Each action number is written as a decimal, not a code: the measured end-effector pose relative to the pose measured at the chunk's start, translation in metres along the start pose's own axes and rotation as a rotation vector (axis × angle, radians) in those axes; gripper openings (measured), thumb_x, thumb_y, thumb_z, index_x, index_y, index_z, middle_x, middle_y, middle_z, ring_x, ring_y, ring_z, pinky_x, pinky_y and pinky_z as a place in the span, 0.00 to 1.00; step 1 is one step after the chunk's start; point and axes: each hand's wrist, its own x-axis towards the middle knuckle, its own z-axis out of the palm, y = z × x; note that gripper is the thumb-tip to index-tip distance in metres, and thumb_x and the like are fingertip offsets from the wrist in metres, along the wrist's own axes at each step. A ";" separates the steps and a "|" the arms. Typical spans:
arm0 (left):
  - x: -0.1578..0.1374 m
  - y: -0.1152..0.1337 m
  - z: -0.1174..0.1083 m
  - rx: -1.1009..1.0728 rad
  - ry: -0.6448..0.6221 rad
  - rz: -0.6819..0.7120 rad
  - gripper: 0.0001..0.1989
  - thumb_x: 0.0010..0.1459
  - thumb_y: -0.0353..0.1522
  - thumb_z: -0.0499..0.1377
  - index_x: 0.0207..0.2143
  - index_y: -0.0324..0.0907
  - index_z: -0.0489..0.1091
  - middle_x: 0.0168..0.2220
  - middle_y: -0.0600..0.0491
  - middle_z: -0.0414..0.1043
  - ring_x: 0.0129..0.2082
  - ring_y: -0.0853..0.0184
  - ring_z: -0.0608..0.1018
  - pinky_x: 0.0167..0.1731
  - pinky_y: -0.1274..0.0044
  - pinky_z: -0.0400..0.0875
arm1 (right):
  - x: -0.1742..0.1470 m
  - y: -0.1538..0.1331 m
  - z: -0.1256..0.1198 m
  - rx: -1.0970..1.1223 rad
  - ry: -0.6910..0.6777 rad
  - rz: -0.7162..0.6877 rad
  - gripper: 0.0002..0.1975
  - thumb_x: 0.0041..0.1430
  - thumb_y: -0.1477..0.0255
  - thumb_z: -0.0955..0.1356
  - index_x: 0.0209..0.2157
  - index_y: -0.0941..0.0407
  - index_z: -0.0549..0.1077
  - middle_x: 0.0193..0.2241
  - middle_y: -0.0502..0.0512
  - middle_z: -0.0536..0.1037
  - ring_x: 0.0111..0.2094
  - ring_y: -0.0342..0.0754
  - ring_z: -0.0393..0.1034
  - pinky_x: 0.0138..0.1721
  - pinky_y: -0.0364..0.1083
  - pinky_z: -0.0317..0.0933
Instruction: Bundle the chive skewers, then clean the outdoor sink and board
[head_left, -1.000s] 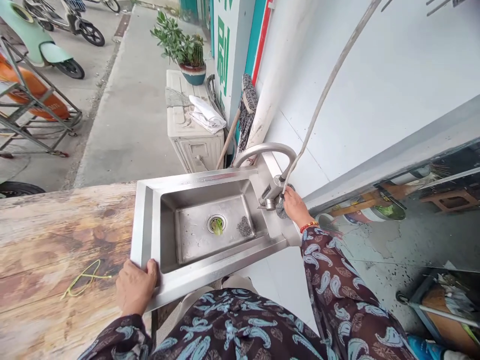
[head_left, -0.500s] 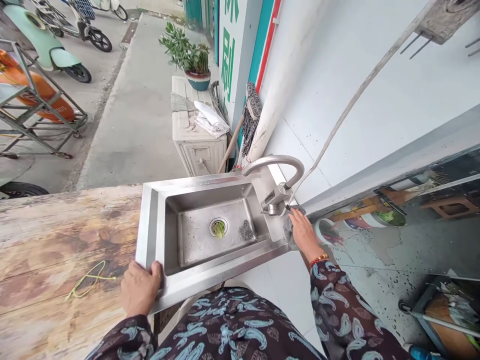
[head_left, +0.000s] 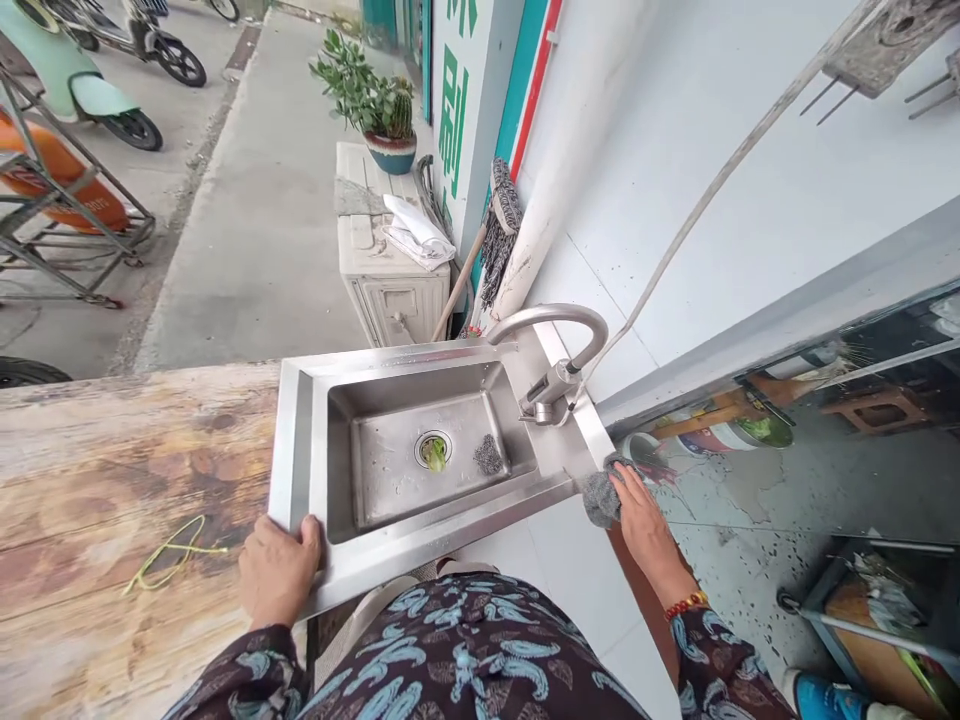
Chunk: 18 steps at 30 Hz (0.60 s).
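Under me sits a stainless steel sink (head_left: 457,515), with a lettuce scrap (head_left: 434,456) over its drain and a steel wool scrubber (head_left: 488,455) on the basin floor. My left hand (head_left: 279,565) is closed over the sink's near-left corner, its thumb on the metal rim and its fingers curled on the outer side. A grey cloth (head_left: 602,498) is held in my right hand (head_left: 643,520) at the sink's near-right corner; part of it hangs past the edge. The faucet (head_left: 555,388) stands behind that hand, its spout swung toward the far side.
A wood-patterned tabletop (head_left: 90,470) adjoins the sink on the left, with a yellow-green string (head_left: 169,560) on it. Beyond stand a potted plant (head_left: 390,150), a white outdoor unit (head_left: 394,295) and a mop (head_left: 499,225). A cable (head_left: 690,235) hangs along the right wall.
My right hand has moved from beside the faucet base toward me and to the right, drawing the grey cloth along to the sink's corner. My left hand has stayed on the rim.
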 end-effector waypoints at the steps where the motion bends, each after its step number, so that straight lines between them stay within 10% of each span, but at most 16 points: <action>1: 0.000 0.000 0.001 0.031 0.003 -0.010 0.30 0.59 0.48 0.46 0.50 0.31 0.62 0.45 0.31 0.71 0.49 0.41 0.74 0.48 0.57 0.67 | 0.011 0.001 0.003 0.010 0.016 0.000 0.25 0.67 0.79 0.53 0.61 0.58 0.67 0.65 0.63 0.65 0.67 0.55 0.56 0.63 0.60 0.60; 7: -0.001 -0.002 -0.004 0.112 0.009 -0.014 0.31 0.59 0.47 0.47 0.51 0.28 0.64 0.47 0.29 0.71 0.50 0.41 0.74 0.50 0.58 0.67 | 0.115 -0.008 0.014 0.134 0.154 0.093 0.24 0.68 0.74 0.53 0.55 0.61 0.73 0.59 0.68 0.71 0.59 0.59 0.66 0.58 0.59 0.64; 12: -0.019 0.052 -0.006 -0.182 0.071 0.197 0.33 0.56 0.45 0.52 0.58 0.32 0.63 0.59 0.30 0.62 0.59 0.41 0.68 0.55 0.54 0.65 | 0.113 -0.050 -0.004 0.488 0.290 0.276 0.19 0.68 0.65 0.59 0.47 0.56 0.78 0.44 0.62 0.81 0.46 0.56 0.74 0.51 0.56 0.67; 18: -0.083 0.206 -0.009 -0.979 -0.802 0.268 0.39 0.50 0.47 0.65 0.63 0.47 0.62 0.60 0.39 0.63 0.45 0.57 0.78 0.40 0.66 0.76 | 0.110 -0.135 -0.019 1.056 0.254 0.540 0.18 0.65 0.60 0.64 0.46 0.55 0.79 0.45 0.59 0.82 0.45 0.55 0.76 0.47 0.53 0.71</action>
